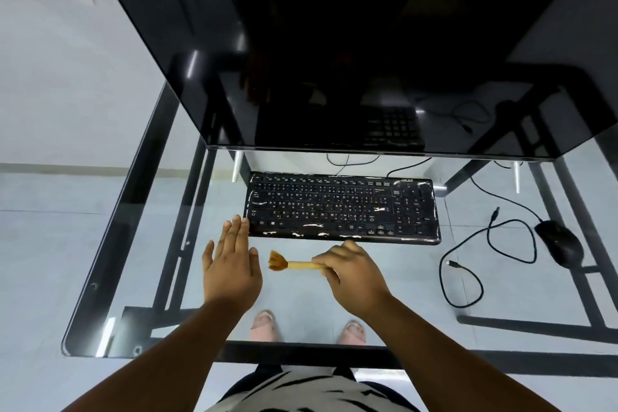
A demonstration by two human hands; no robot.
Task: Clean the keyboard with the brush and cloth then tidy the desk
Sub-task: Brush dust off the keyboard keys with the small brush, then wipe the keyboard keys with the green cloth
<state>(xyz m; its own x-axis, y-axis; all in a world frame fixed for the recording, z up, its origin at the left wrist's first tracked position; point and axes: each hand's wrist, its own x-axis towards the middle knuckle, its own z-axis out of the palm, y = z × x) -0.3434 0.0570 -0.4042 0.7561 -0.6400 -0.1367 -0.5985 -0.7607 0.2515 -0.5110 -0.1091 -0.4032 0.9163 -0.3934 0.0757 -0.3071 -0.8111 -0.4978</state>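
A person's right hand [351, 273] is closing its grip on a brush [294, 263], bristles pointing left, near the keyboard [341, 207] on the glass bench [418, 284], while the open, empty left hand [232, 261] is steadying the keyboard's corner

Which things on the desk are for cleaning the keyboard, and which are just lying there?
For the job:
- brush, held in the right hand
- keyboard
- left hand, open, fingertips at the keyboard's corner
No cloth in view.

Just lying about:
- mouse
- loose cable
- monitor
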